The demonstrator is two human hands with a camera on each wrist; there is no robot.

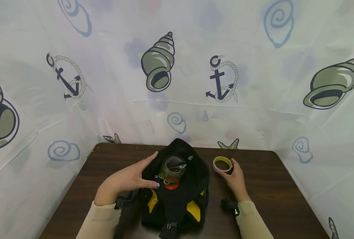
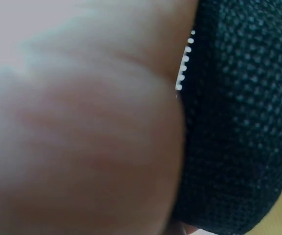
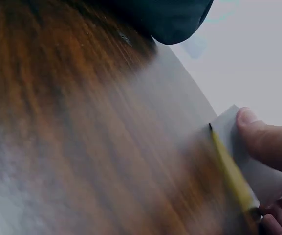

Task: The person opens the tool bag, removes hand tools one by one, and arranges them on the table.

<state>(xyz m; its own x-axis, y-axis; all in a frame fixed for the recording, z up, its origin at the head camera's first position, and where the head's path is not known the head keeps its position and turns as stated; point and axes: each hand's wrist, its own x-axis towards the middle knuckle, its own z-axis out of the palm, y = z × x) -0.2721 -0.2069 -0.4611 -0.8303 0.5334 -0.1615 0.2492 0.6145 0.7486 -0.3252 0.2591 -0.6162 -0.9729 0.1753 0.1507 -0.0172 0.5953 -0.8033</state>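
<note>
A black bag with yellow patches (image 1: 177,212) lies on the table, its mouth spread open. Inside it sit a wide roll of translucent brownish tape (image 1: 166,172) and a round orange piece (image 1: 171,186). My left hand (image 1: 126,181) rests at the bag's left rim, thumb and forefinger stretched wide apart over the black cloth. To the right of the bag, my right hand (image 1: 236,179) pinches a small roll of tape (image 1: 215,165), whitish outside with a yellow inner ring. In the right wrist view the thumb presses on the tape roll's pale outer face (image 3: 260,171).
The dark wooden table (image 1: 269,186) runs back to a hanging cloth (image 1: 192,109) printed with shells and anchors, which also closes off both sides. A strap with a buckle (image 1: 171,226) hangs from the bag toward the front. Black bands circle both wrists.
</note>
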